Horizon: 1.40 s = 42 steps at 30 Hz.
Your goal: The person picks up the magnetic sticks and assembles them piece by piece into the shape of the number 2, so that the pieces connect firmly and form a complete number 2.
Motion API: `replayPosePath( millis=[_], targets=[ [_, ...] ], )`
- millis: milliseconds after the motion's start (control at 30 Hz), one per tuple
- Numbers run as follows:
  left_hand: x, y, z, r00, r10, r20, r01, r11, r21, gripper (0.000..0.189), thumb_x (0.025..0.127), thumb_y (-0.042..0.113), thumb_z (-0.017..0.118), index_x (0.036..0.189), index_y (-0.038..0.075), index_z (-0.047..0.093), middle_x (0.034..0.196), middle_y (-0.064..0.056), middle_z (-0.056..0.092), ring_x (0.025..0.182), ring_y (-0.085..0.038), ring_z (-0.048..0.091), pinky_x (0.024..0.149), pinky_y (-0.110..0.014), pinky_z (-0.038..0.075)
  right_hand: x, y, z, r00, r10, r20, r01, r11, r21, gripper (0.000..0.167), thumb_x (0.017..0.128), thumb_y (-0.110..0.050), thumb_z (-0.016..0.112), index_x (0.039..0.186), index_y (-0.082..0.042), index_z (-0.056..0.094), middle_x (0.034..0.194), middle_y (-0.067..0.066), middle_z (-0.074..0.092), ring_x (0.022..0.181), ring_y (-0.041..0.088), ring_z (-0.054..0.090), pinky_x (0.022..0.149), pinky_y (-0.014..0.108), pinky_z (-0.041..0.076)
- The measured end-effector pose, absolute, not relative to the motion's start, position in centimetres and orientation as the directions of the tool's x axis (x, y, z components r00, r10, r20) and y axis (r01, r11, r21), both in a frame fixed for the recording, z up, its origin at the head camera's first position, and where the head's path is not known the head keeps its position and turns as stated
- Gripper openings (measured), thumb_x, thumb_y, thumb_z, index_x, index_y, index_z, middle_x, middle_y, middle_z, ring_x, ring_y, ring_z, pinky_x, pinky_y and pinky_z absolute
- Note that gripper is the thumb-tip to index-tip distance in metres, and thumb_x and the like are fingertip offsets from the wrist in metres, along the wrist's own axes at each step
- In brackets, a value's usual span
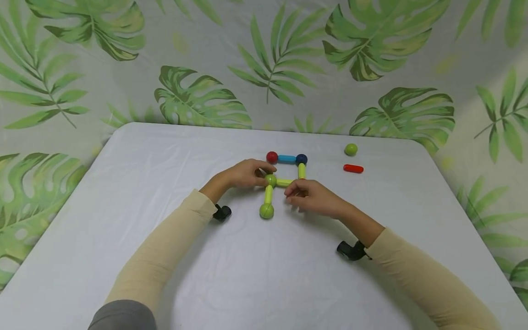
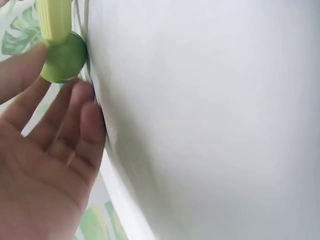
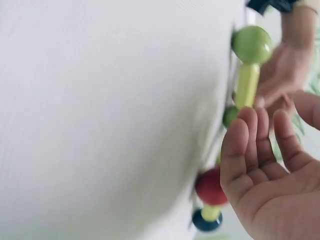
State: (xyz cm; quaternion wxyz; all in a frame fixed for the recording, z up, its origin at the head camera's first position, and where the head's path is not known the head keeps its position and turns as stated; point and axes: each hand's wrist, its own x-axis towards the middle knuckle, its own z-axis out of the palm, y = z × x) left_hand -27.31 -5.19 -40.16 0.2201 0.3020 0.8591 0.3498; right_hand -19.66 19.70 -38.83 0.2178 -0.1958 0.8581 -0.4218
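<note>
My left hand [image 1: 247, 174] pinches a green ball [image 1: 270, 180] at a corner of a ball-and-rod figure lying on the table; thumb and fingers lie round the ball in the left wrist view. A yellow-green rod [image 1: 268, 194] runs from it to a nearer green ball [image 1: 266, 211]. Another yellow-green rod [image 1: 283, 182] leads right, towards a red ball [image 3: 210, 186] mostly covered in the head view by my right hand [image 1: 317, 198]. That hand hovers with loosely bent fingers and nothing in them. Farther back, a blue rod [image 1: 286, 159] joins a dark blue ball [image 1: 301, 159] and another red ball [image 1: 272, 157].
A loose green ball [image 1: 351, 149] and a loose red rod [image 1: 353, 168] lie at the back right of the white table [image 1: 288, 279]. Behind the table hangs a leaf-patterned cloth [image 1: 198, 27]. Black wrist cameras sit under both forearms.
</note>
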Motion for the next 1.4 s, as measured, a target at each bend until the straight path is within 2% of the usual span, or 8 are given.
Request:
replayPosePath(
  millis=[133, 300, 400, 533, 633, 833, 1100, 1400],
  targets=[
    [-25.8, -6.3, -40.3, -0.721, 0.692, -0.043, 0.489, 0.551, 0.676, 0.040, 0.093, 0.012, 0.065, 0.133, 0.010, 0.061, 0.138, -0.007, 0.060, 0.118, -0.026, 0.062, 0.101, -0.039, 0.051, -19.1, 21.8, -37.7, -0.827, -0.528, -0.193, -0.198, 0.595, -0.779, 0.025, 0.098, -0.019, 0.062, 0.116, -0.003, 0.063, 0.109, 0.010, 0.065, 0.100, 0.021, 0.059, 0.083, 0.024, 0.053],
    [-22.9, -7.6, -39.8, -0.652, 0.751, 0.101, 0.697, 0.541, 0.471, 0.030, 0.091, 0.011, 0.069, 0.121, 0.012, 0.068, 0.136, -0.006, 0.057, 0.126, -0.026, 0.056, 0.107, -0.042, 0.047, -17.7, 25.9, -36.2, -0.851, -0.491, -0.187, -0.217, 0.652, -0.726, 0.026, 0.098, -0.022, 0.061, 0.118, -0.006, 0.063, 0.115, 0.011, 0.066, 0.103, 0.020, 0.060, 0.084, 0.021, 0.053],
    [-21.5, -7.9, -39.3, -0.607, 0.786, 0.118, 0.743, 0.509, 0.434, 0.029, 0.090, 0.011, 0.071, 0.118, 0.012, 0.070, 0.135, -0.005, 0.059, 0.127, -0.024, 0.055, 0.107, -0.040, 0.048, -16.9, 28.3, -35.3, -0.869, -0.467, -0.164, -0.233, 0.678, -0.697, 0.027, 0.099, -0.022, 0.061, 0.120, -0.006, 0.063, 0.117, 0.011, 0.067, 0.101, 0.015, 0.062, 0.082, 0.020, 0.054],
    [-20.5, -7.8, -39.1, -0.549, 0.832, 0.081, 0.762, 0.458, 0.458, 0.029, 0.090, 0.011, 0.070, 0.120, 0.011, 0.070, 0.135, -0.005, 0.061, 0.128, -0.023, 0.057, 0.108, -0.038, 0.048, -16.4, 31.3, -34.8, -0.897, -0.425, -0.125, -0.231, 0.690, -0.686, 0.028, 0.099, -0.022, 0.061, 0.121, -0.006, 0.062, 0.116, 0.011, 0.066, 0.098, 0.009, 0.064, 0.081, 0.019, 0.054],
    [-20.3, -7.3, -39.1, -0.524, 0.851, 0.038, 0.768, 0.453, 0.452, 0.032, 0.091, 0.013, 0.070, 0.123, 0.011, 0.069, 0.138, -0.005, 0.060, 0.132, -0.024, 0.054, 0.113, -0.039, 0.044, -16.4, 33.5, -34.9, -0.921, -0.378, -0.093, -0.215, 0.692, -0.690, 0.026, 0.100, -0.021, 0.059, 0.122, -0.007, 0.060, 0.112, 0.002, 0.066, 0.096, 0.007, 0.066, 0.080, 0.018, 0.055],
    [-20.3, -6.6, -39.3, -0.521, 0.853, -0.035, 0.755, 0.479, 0.448, 0.034, 0.091, 0.015, 0.071, 0.125, 0.013, 0.068, 0.137, -0.002, 0.060, 0.132, -0.023, 0.053, 0.115, -0.039, 0.041, -16.7, 36.7, -35.5, -0.941, -0.336, -0.038, -0.210, 0.668, -0.714, 0.026, 0.103, -0.019, 0.054, 0.124, -0.005, 0.057, 0.107, -0.018, 0.064, 0.093, 0.001, 0.065, 0.078, 0.017, 0.055],
    [-20.5, -6.3, -39.5, -0.526, 0.850, -0.017, 0.759, 0.479, 0.441, 0.036, 0.090, 0.016, 0.072, 0.126, 0.014, 0.068, 0.136, 0.000, 0.061, 0.128, -0.021, 0.053, 0.111, -0.038, 0.044, -17.1, 38.6, -35.8, -0.955, -0.294, -0.034, -0.183, 0.677, -0.713, 0.025, 0.103, -0.018, 0.053, 0.124, -0.005, 0.056, 0.104, -0.023, 0.064, 0.092, -0.002, 0.064, 0.076, 0.015, 0.055],
    [-20.7, -6.1, -39.6, -0.535, 0.844, -0.024, 0.749, 0.488, 0.447, 0.034, 0.091, 0.015, 0.071, 0.125, 0.014, 0.069, 0.136, 0.000, 0.062, 0.128, -0.021, 0.053, 0.111, -0.036, 0.044, -19.1, 39.4, -36.2, -0.967, -0.235, -0.097, -0.110, 0.731, -0.673, 0.036, 0.102, -0.024, 0.054, 0.129, 0.000, 0.054, 0.101, -0.022, 0.064, 0.089, -0.003, 0.062, 0.075, 0.017, 0.055]
  ],
)
